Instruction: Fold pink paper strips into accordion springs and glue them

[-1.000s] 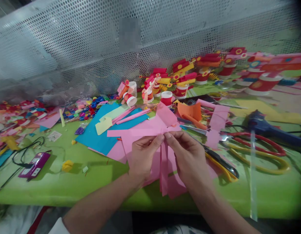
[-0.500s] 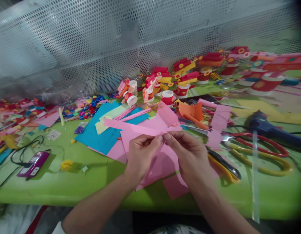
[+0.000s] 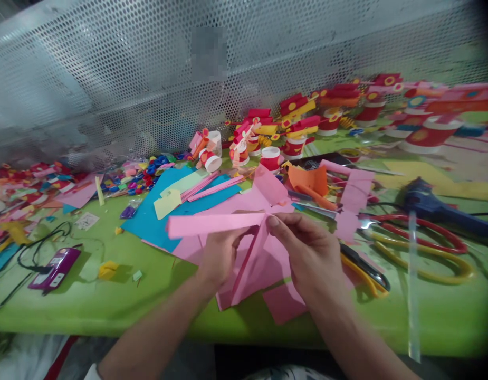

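A pink paper strip (image 3: 212, 224) stretches leftward from the fingertips of my right hand (image 3: 313, 250), which pinches its end between thumb and index finger. From that same pinch a second narrow pink length (image 3: 249, 264) slants down over the pink sheets (image 3: 267, 272). My left hand (image 3: 220, 258) is behind the strip, closed on it near the pinch; its thumb and fingertips are mostly hidden. Under both hands, pink sheets overlap a blue sheet (image 3: 146, 219). Thin pink strips (image 3: 216, 188) and a pale yellow piece (image 3: 167, 204) rest on the blue one.
To the right lie scissors (image 3: 426, 264) with red and yellow handles, a black-and-yellow cutter (image 3: 366, 269) and a blue glue gun (image 3: 445, 208). Decorated paper cups (image 3: 270, 157) stand along the perforated metal screen (image 3: 149, 79). A purple device (image 3: 56, 269) with cables sits left.
My left hand has shifted slightly left and down, going behind the strip. The strip's left part has swung lower and turned its face toward me, and a second length now shows below the pinch.
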Demonstrator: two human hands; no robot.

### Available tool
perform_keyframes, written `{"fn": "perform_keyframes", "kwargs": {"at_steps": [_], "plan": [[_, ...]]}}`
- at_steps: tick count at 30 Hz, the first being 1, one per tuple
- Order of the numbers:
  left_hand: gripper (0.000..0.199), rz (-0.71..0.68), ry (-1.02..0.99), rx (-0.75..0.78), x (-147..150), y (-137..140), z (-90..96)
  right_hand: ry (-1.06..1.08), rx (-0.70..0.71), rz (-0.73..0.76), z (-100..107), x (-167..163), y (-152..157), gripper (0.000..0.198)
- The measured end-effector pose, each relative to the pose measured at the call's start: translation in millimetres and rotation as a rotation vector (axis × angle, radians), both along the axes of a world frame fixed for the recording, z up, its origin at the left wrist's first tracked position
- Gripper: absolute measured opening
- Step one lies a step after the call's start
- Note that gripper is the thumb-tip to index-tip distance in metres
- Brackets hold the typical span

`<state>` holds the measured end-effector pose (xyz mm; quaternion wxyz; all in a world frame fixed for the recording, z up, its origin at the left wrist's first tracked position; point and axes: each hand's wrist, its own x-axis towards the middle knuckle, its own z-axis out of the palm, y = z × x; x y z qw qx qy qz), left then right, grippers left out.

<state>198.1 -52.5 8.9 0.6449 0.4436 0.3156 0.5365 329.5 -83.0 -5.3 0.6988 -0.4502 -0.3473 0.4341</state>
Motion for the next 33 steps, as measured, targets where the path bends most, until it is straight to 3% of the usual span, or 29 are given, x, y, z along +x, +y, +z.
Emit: {"fn": "perform_keyframes", "kwargs": {"at_steps": [4, 8, 21, 33], "plan": [[0.016, -0.121, -0.117, -0.192, 1, 8, -2.9, -0.04, 0.0, 0.014, 1, 0, -1, 0.009], [0.023, -0.169, -0.176, -0.255, 2, 7, -6.0, -0.055, -0.002, 0.033, 3, 0, -1, 0.009], [0.017, -0.219, -0.158, -0.279, -3, 10, -0.9, -0.169, 0.015, 0.046, 4, 2, -2, 0.014], [0.015, -0.166, 0.002, -0.117, -5, 14, -10.6, -0.124, 0.04, -0.022, 5, -4, -2, 0.008]]}}
